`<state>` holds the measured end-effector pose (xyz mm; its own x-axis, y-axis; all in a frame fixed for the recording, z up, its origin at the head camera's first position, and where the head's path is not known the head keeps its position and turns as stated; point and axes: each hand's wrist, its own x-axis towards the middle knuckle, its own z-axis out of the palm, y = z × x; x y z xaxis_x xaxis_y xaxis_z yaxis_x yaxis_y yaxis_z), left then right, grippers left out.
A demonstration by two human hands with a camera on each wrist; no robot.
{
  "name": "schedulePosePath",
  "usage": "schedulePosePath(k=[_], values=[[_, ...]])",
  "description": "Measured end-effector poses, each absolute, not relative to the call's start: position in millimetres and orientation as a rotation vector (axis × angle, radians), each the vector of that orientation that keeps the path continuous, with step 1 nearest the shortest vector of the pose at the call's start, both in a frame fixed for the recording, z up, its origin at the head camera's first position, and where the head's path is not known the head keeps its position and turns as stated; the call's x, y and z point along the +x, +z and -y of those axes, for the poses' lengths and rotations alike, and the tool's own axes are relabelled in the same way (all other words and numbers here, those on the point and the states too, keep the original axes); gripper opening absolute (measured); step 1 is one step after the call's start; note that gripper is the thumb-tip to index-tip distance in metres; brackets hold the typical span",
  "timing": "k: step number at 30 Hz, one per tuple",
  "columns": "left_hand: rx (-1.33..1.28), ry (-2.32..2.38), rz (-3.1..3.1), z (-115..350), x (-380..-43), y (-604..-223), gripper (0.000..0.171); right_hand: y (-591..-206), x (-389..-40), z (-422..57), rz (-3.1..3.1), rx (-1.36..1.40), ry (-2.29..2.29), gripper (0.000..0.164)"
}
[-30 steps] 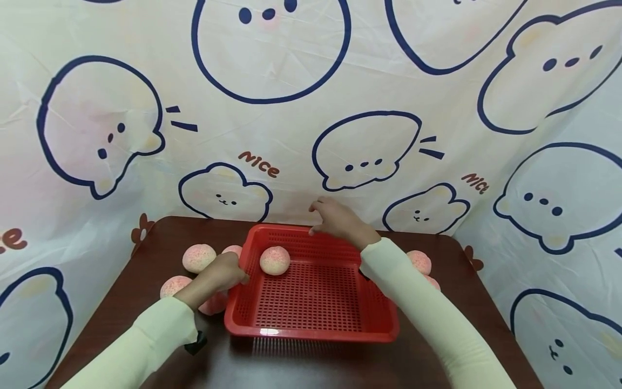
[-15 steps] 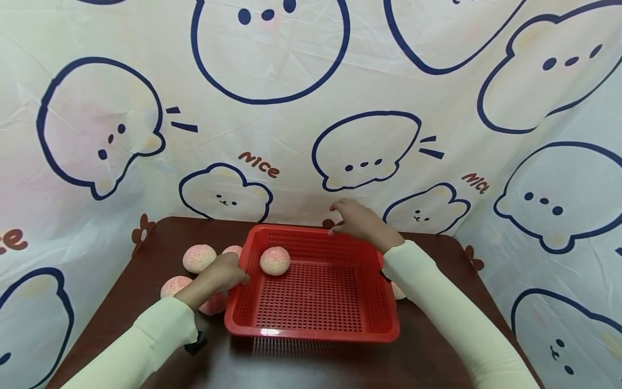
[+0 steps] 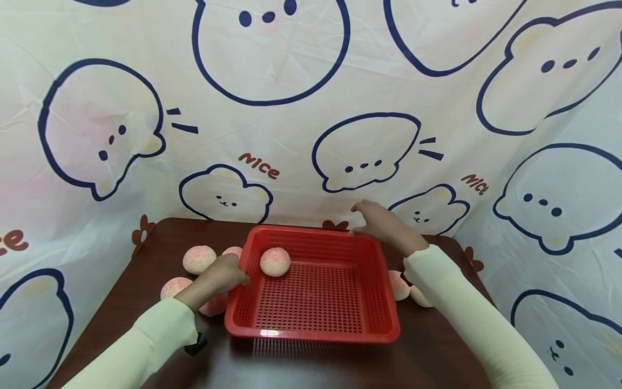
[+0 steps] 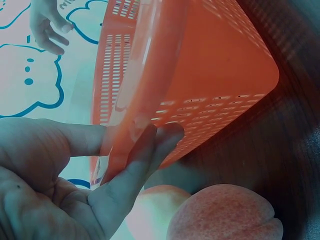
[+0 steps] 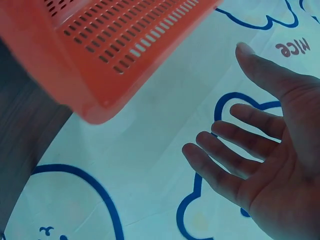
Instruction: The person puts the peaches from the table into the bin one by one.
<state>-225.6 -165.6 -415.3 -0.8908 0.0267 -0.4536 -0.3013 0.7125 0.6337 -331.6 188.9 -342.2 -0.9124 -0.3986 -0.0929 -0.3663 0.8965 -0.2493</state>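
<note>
A red perforated plastic basket [image 3: 311, 336] stands on the dark wooden table, with one pink-and-cream peach [image 3: 275, 262] in its back left part. My left hand [image 3: 224, 273] pinches the basket's left rim between thumb and fingers, as the left wrist view also shows around the rim [image 4: 150, 75]. Above the basket's back right corner my right hand [image 3: 384, 224] hovers with fingers spread and nothing in them. In the right wrist view that hand [image 5: 265, 155] is apart from the basket [image 5: 100, 80].
Several peaches [image 3: 199, 259] lie left of the basket, partly hidden by my left hand. Right of it are two more peaches [image 3: 399, 285], beneath my right forearm. A white cartoon-print cloth [image 3: 291, 129] hangs behind and beside the table [image 3: 204, 367].
My right hand has moved right, from over the middle of the basket's back rim to its back right corner. My left hand, the basket and the peach inside have stayed put.
</note>
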Motion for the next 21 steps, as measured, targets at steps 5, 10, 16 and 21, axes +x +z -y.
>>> schedulePosePath(k=[5,10,16,21], values=[[-0.209,1.004,-2.505,165,-224,-414,0.025,-342,-329,-205,-2.912,-0.567,-0.358,0.058],[-0.208,0.991,-2.515,165,-224,-414,0.026,-339,-325,-222,-2.900,-0.526,-0.400,0.060],[-0.198,1.002,-2.516,166,-224,-415,0.027,-338,-323,-242,-2.875,-0.504,-0.444,0.061],[-0.190,1.023,-2.512,166,-223,-415,0.025,-338,-320,-255,-2.849,-0.448,-0.496,0.063]])
